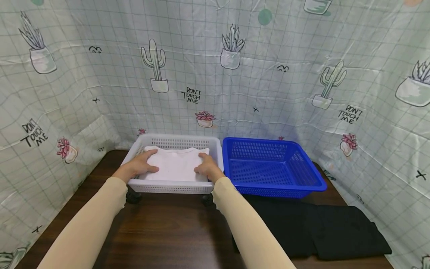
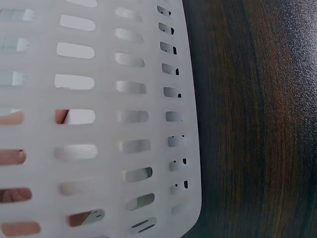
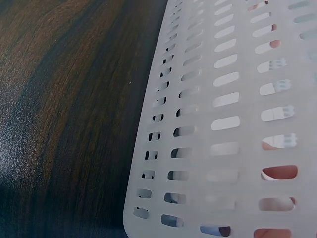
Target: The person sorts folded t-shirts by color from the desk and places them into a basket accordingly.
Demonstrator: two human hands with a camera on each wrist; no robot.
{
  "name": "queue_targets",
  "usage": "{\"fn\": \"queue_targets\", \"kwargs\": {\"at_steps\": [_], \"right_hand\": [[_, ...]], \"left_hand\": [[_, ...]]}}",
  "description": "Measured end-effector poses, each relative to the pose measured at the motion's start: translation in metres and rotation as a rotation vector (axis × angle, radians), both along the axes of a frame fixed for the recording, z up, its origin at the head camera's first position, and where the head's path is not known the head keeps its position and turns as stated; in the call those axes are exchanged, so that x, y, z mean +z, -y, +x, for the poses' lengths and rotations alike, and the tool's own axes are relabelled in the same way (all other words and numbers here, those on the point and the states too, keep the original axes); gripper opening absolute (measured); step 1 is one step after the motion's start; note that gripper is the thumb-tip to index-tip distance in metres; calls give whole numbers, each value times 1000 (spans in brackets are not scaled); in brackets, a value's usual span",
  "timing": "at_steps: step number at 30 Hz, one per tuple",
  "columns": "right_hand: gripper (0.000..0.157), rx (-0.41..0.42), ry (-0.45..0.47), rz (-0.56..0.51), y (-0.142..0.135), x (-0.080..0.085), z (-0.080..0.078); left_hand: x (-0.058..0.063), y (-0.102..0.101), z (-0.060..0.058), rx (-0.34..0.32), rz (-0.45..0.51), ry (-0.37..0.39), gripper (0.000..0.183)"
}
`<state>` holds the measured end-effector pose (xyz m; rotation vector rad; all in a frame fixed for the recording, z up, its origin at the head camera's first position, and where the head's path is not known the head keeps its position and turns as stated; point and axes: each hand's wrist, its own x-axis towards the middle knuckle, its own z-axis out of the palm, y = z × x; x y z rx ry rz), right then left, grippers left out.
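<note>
A white folded shirt (image 1: 176,164), its curved neckline toward the back, lies inside a white perforated plastic basket (image 1: 178,187). My left hand (image 1: 142,164) rests on the shirt's left side, with thumb and forefinger spread apart on the cloth. On the right side my right hand (image 1: 206,166) touches the shirt in much the same way. The remaining fingers of both hands are mostly hidden. Both wrist views show the basket's front wall (image 2: 106,99) up close, with bits of hand and white cloth visible through its slots.
A blue perforated basket (image 1: 268,190) stands right of the white one. Black folded cloth (image 1: 349,231) lies on the dark wooden table (image 1: 168,231) at the front right. A curtain (image 1: 208,74) printed with potted plants hangs behind and at both sides.
</note>
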<state>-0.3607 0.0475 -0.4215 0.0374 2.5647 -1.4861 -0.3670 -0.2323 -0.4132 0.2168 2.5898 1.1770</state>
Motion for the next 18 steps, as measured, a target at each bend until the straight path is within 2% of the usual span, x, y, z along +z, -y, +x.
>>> {"fn": "queue_targets", "kwargs": {"at_steps": [6,14,18], "right_hand": [[76,9,9,24,-3,3,2],[74,44,26,84,-5,3,5],[76,76,32,59,-4,2,6]], "left_hand": [[4,-4,0,-24,-59,18,86],[4,-5,0,-44,-107,97,85],[4,-3,3,-53,-103,131,86]]}}
